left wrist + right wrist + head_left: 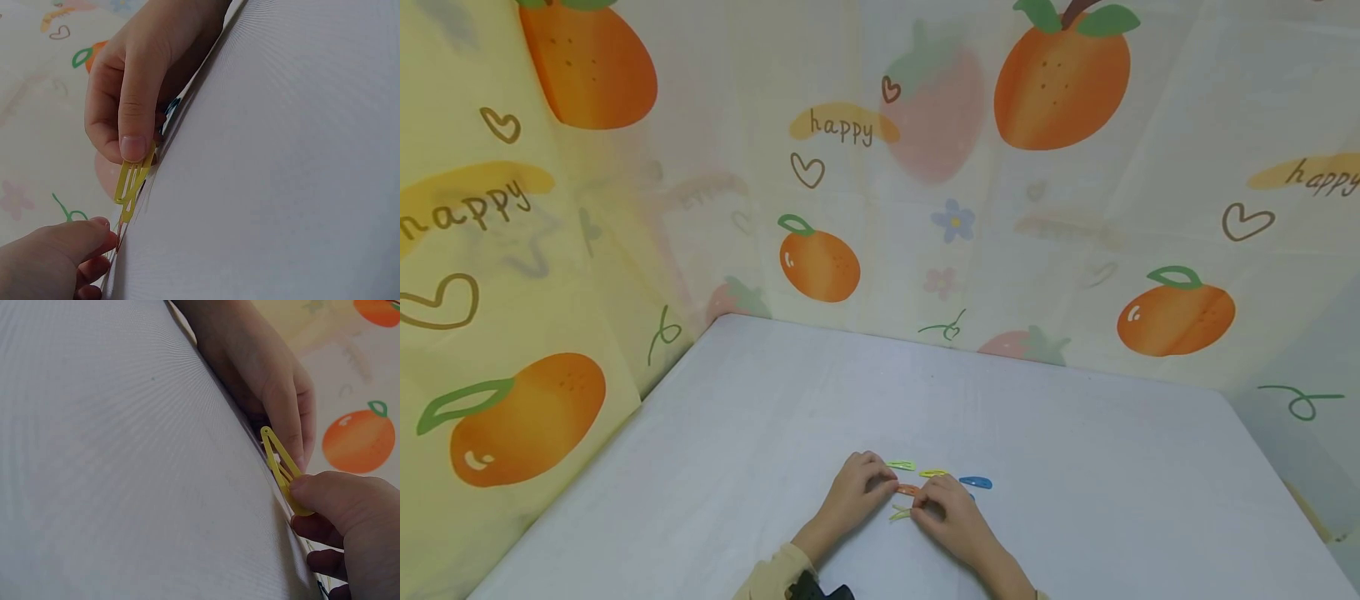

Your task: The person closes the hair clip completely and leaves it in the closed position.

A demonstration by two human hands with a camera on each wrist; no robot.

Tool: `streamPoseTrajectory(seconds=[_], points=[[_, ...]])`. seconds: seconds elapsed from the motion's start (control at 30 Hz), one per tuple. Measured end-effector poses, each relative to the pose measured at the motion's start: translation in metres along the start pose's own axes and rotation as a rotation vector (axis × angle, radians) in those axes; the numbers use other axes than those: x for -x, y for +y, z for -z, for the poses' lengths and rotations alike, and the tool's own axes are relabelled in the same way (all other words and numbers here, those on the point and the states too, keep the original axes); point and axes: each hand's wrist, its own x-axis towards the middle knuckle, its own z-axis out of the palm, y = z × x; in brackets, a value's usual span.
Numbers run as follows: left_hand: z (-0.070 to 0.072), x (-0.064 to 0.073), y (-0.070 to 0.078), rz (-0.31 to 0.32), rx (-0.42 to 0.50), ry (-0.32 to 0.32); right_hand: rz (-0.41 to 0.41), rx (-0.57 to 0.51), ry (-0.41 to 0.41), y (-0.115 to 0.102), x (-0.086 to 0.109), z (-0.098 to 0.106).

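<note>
Several snap hair clips lie on the white table between two hands. My right hand [953, 518] pinches a yellow hair clip [284, 469] by its wide end, thumb on top; its narrow end points toward the left hand, and its arms stand apart in a fork. My left hand [854, 490] has thumb and index finger together on the left end of an orange hair clip [906, 490]. Beyond the hands are a yellow-green clip [901, 465], a brighter yellow clip [934, 472] and a blue clip [976, 482]. The right hand partly hides another blue piece.
A white cloth covers the table [737, 433]. Behind it and on the left hang curtains [865, 200] printed with oranges, hearts and the word happy. A black device [820, 587] shows near the left sleeve [775, 575].
</note>
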Motion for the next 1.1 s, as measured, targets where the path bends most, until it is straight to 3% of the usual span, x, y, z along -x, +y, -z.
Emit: streamPoseTrajectory(seconds=[1.1], points=[[0.0014, -0.0008, 0.0031, 0.006, -0.013, -0.006, 0.008, -0.019, -0.003, 0.001, -0.0004, -0.001]])
